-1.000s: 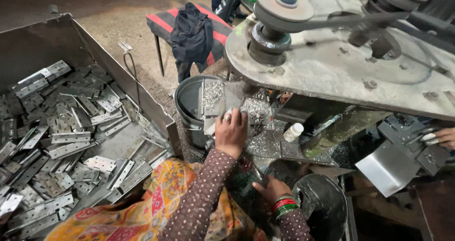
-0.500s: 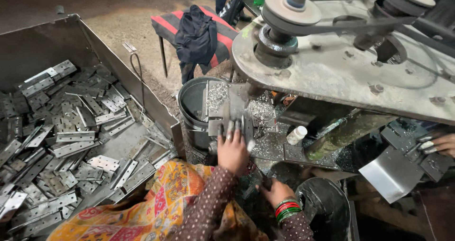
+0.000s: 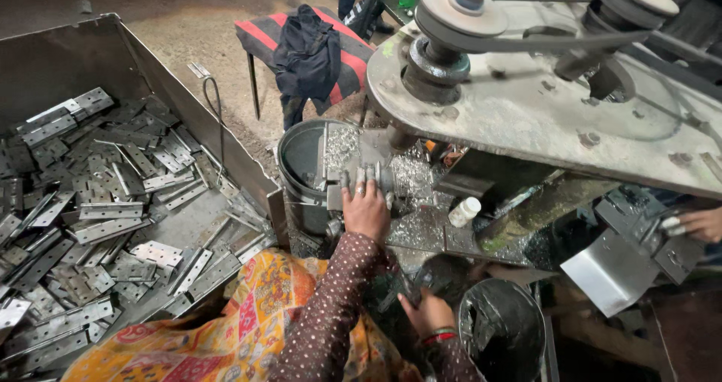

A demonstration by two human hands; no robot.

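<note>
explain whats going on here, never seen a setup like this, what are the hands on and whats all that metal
The view comes from a camera on a person's head, looking down at their own arms in dotted sleeves. The left hand rests its fingers on a metal piece clamped at the machine's work spot, amid bright shavings. The right hand, with bangles at the wrist, grips a dark handle lower down; what that handle does is unclear. Above sits a grey plate carrying pulleys joined by a belt. At left, a big metal bin holds a heap of flat hinges. A bucket stands behind the left hand. At the right edge, another person's hand shows.
</note>
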